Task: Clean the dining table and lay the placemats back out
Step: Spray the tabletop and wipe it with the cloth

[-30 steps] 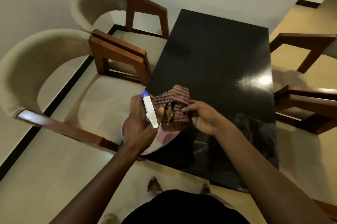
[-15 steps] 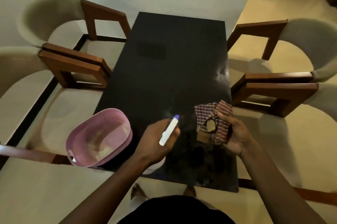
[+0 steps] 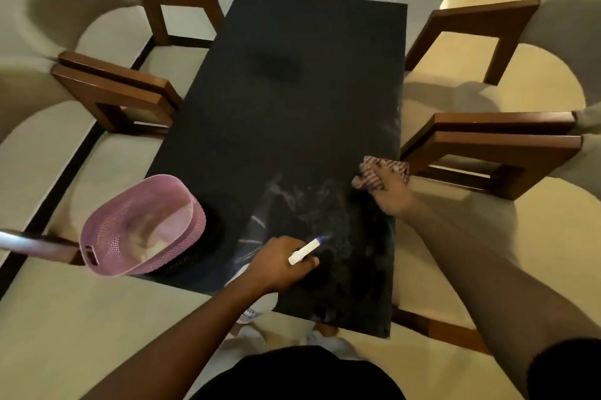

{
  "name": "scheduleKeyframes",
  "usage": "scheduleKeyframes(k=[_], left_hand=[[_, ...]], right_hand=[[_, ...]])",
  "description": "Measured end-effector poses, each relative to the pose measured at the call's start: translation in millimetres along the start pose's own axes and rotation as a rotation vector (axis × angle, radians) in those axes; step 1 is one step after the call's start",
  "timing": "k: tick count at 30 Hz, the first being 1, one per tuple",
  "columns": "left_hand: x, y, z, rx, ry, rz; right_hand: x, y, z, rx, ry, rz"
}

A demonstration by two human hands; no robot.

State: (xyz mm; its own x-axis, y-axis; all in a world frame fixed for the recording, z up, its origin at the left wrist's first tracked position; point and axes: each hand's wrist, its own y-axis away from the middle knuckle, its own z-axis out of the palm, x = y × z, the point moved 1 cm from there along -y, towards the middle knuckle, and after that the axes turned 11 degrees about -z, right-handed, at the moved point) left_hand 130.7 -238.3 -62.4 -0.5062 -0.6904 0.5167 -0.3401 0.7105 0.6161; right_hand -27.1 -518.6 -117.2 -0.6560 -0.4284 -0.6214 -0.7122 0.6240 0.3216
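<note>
A black dining bench (image 3: 309, 74) runs from the bottom centre of the frame up towards the top, its dark top dull at the far end and marked with pale wet smears (image 3: 302, 201) in the lower half. The left hand (image 3: 279, 264) sits low in the middle of the frame, over the near end of the bench. Its fingers are wrapped round the neck of a spray bottle (image 3: 304, 251), whose white nozzle with a blue tip points up and to the right at the smears. The bottle's pale body shows below the wrist, past the near edge.

The right hand (image 3: 392, 191) is at the right edge of the bench, right of centre in the frame. It holds a checked cloth (image 3: 374, 172) down on the surface, fingers curled over the bunched wad, which sticks out above the knuckles. The hand is blurred.

A pink perforated basket (image 3: 136, 227) is tilted at the lower-left corner of the bench, its open side facing up. Two wood-armed chairs (image 3: 113, 90) with pale upholstery stand along the left side, and two more (image 3: 487, 146) along the right, the nearer one just beside the cloth. A black garment (image 3: 292, 377) fills the bottom edge of the frame.
</note>
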Motion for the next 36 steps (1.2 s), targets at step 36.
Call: scheduleKeyframes(k=[36], left_hand=[[-37.4, 17.2, -14.2, 0.219, 0.287, -0.09]], right_hand=[[-72.7, 96.0, 147.2, -0.564, 0.601, -0.77]])
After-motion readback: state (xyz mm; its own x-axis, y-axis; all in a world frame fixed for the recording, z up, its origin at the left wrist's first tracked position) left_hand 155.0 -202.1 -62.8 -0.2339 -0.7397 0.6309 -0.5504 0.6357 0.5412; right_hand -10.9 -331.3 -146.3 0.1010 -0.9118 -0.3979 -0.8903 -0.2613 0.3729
